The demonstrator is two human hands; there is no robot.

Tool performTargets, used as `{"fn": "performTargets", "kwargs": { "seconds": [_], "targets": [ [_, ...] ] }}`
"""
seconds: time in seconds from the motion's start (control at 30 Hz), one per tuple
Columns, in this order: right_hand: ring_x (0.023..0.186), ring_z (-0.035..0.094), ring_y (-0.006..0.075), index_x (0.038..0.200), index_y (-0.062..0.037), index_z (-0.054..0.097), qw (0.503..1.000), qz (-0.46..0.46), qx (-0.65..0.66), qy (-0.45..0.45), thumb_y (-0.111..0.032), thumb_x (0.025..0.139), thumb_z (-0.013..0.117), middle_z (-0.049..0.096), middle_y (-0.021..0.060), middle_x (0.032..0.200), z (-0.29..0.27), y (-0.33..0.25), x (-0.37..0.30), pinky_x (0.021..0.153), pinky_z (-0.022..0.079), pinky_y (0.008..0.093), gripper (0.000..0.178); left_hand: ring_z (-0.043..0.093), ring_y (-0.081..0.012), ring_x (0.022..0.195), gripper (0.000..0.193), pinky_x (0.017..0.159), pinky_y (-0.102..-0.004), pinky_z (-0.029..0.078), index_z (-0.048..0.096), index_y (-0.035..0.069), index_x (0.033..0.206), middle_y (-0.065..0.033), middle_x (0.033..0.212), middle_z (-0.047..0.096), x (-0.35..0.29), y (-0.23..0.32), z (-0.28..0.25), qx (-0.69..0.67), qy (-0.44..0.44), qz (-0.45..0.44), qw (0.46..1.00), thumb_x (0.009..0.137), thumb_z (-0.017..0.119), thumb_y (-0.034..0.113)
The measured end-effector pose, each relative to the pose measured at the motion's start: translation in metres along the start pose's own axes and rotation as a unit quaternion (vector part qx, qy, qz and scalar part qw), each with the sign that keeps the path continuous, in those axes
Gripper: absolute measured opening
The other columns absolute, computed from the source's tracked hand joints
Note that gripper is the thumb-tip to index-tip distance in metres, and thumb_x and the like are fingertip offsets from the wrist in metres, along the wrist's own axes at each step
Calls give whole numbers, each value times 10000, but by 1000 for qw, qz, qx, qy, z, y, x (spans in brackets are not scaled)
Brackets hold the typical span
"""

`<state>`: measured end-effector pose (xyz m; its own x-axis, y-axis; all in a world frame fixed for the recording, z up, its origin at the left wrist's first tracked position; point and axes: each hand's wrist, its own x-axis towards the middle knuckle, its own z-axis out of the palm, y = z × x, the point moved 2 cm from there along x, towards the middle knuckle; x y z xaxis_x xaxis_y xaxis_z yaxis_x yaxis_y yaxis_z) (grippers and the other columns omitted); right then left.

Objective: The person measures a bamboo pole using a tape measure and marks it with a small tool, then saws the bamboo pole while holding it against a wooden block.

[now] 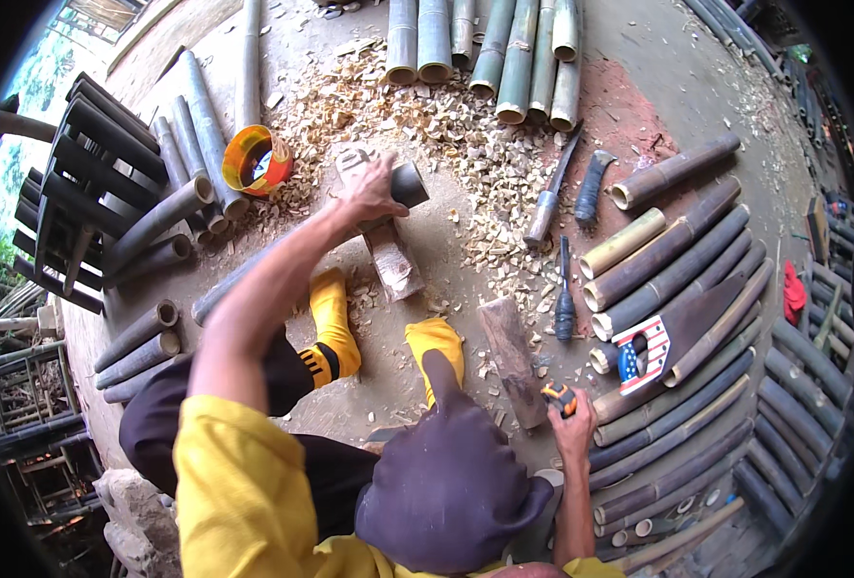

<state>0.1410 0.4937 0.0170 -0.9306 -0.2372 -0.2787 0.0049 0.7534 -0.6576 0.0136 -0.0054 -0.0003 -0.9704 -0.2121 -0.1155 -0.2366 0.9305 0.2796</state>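
My left hand [374, 191] wraps over a dark bamboo pole [409, 184] near its end. That pole lies across a pale notched wooden block [394, 265] and slants down to the left, partly hidden under my forearm. At the lower right, my right hand [575, 429] is closed around an orange-and-black tape measure [560, 397], and no drawn-out tape can be made out. Just left of the tape measure is a rough brown piece of wood [512, 361]. My feet in yellow socks [331, 328] are on the ground near the block.
Wood chips [369, 106] cover the ground ahead. A long blade [552, 188], a dark-handled tool [564, 289] and a handsaw [648, 352] lie to the right among cut bamboo lengths [668, 255]. An orange-yellow ring-shaped thing [232, 159] and a dark bamboo frame [90, 183] stand left.
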Motion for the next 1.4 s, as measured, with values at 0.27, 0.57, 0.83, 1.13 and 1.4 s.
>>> {"fn": "performTargets", "kwargs": {
  "seconds": [0.27, 0.57, 0.83, 1.13, 1.4],
  "targets": [
    [1156, 420, 382, 1255, -2, 456, 976, -36, -184, 114, -125, 697, 701, 486, 215, 1196, -53, 4, 42, 988, 337, 458, 622, 552, -302, 1013, 688, 875, -419, 401, 513, 70, 1094, -146, 1016, 590, -9, 19, 5, 2, -35, -25, 999, 506, 756, 331],
    [1081, 444, 357, 1213, -34, 422, 922, 7, -385, 43, -133, 625, 770, 471, 195, 1180, -34, 21, 117, 908, 374, 449, 690, 582, -317, 933, 555, 818, -430, 448, 498, 58, 955, -125, 941, 597, -9, 19, 7, -26, -22, -28, 999, 538, 740, 332],
    [1144, 433, 400, 1358, -60, 274, 943, 27, -321, 82, -43, 631, 764, 407, 228, 1262, -47, 55, 124, 944, 380, 458, 877, 589, -301, 939, 606, 816, -419, 457, 495, 77, 1056, -116, 955, 600, -11, 12, 15, -11, 9, -11, 1000, 564, 709, 357],
    [1008, 576, 388, 1269, 25, 427, 912, -3, -137, 386, -26, 787, 613, 534, 260, 1193, -159, -7, 86, 882, 454, 428, 520, 575, -334, 1020, 598, 863, -423, 443, 497, 77, 1236, -171, 1061, 617, -7, 10, 12, -105, 2, -34, 994, 846, 438, 527],
    [676, 521, 138, 1063, 69, 538, 934, -195, 56, 293, -106, 788, 592, 551, 69, 778, -57, -138, 47, 606, 436, 278, 330, 612, -376, 884, 538, 750, -464, 477, 559, 102, 1165, -209, 1007, 628, -3, 6, 20, -80, -13, -62, 995, 894, 369, 526]
  ]
}}
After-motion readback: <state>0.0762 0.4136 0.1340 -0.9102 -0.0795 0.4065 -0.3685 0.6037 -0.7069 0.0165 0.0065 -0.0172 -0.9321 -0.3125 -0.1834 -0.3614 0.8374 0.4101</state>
